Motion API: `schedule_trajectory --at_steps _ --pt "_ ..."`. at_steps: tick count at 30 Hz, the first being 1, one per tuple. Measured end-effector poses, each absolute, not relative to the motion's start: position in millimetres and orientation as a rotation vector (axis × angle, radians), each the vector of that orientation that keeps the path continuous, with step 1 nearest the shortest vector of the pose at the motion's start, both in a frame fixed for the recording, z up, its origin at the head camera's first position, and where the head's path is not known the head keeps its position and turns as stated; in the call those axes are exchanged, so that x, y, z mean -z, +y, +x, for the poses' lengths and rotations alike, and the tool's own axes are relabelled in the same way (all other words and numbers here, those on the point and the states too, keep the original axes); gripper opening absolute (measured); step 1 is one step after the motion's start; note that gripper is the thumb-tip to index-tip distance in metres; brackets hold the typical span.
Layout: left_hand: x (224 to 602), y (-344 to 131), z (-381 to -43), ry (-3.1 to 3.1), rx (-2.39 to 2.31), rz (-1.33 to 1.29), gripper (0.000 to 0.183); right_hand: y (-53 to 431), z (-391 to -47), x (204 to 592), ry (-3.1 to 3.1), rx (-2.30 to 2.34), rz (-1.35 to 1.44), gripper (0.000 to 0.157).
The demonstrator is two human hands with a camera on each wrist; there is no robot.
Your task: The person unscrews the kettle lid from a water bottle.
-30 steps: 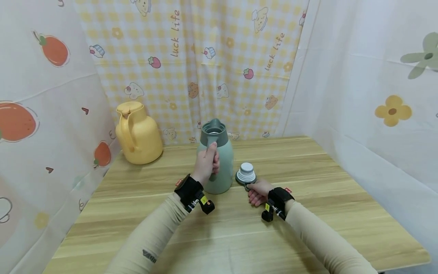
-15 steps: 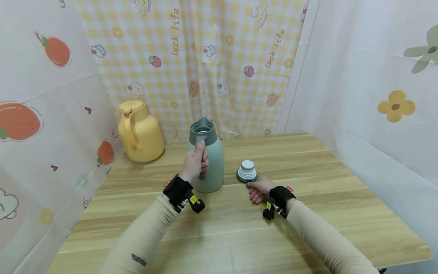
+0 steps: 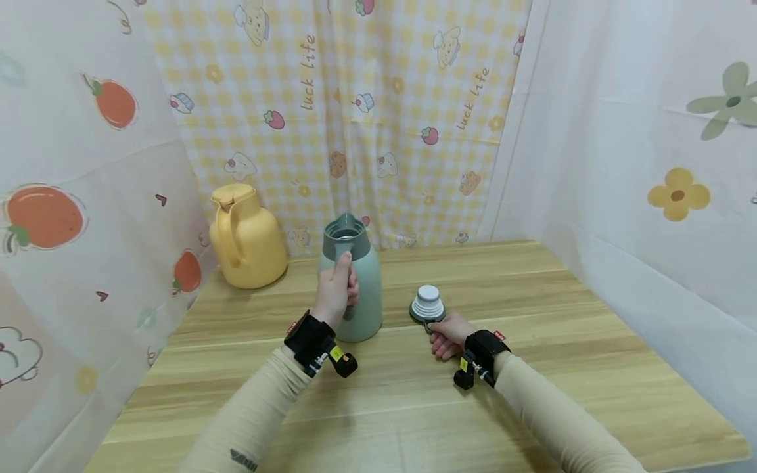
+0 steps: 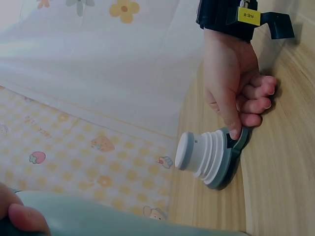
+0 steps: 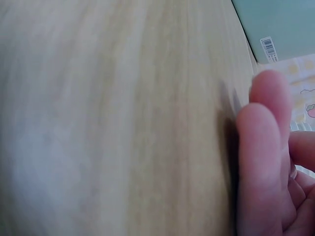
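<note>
My left hand [image 3: 336, 288] grips the handle of a pale green vacuum jug [image 3: 369, 292], thumb up along the handle. Upright on the table, the jug has an uncovered mouth inside its darker green collar. To its right lies the jug's lid [image 3: 428, 305], white stepped plug upward and dark green rim down. My right hand [image 3: 451, 335] pinches the small loop tab on the lid's near side. The left wrist view shows that thumb on the tab of the lid [image 4: 203, 156], the other fingers curled below. In the right wrist view, fingertips [image 5: 258, 142] hide most of the lid.
A yellow jug [image 3: 251, 246] with its lid on stands at the back left of the wooden table [image 3: 532, 341]. Patterned curtains [image 3: 408, 144] hang behind the table and along both sides.
My left hand has shifted the green jug leftward, widening the gap to the lid. The right hand and the lid stay in place. The head view has tilted slightly.
</note>
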State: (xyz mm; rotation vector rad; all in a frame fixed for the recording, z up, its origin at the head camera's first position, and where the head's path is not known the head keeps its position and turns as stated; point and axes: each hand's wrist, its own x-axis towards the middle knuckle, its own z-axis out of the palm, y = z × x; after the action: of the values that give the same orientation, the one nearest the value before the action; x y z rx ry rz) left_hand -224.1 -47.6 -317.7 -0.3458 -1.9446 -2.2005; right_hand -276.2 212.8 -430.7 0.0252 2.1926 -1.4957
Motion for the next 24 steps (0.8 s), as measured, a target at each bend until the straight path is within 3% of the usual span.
schedule_trajectory --at_steps 7,12,17,24 --pt "313 -55 -220 -2.091 2.162 -0.337 0.054 216 -271 429 2.17 1.53 -0.02 0.039" --pt "315 -85 -208 -2.209 2.198 -0.404 0.063 233 -262 431 2.075 1.665 -0.078 0.041" --pt "349 -125 -192 -1.777 2.627 -0.34 0.071 260 -256 432 1.885 2.025 -0.055 0.04" --pt "412 -155 -200 -1.273 3.038 -0.093 0.078 269 -268 437 1.187 2.517 -0.029 0.061"
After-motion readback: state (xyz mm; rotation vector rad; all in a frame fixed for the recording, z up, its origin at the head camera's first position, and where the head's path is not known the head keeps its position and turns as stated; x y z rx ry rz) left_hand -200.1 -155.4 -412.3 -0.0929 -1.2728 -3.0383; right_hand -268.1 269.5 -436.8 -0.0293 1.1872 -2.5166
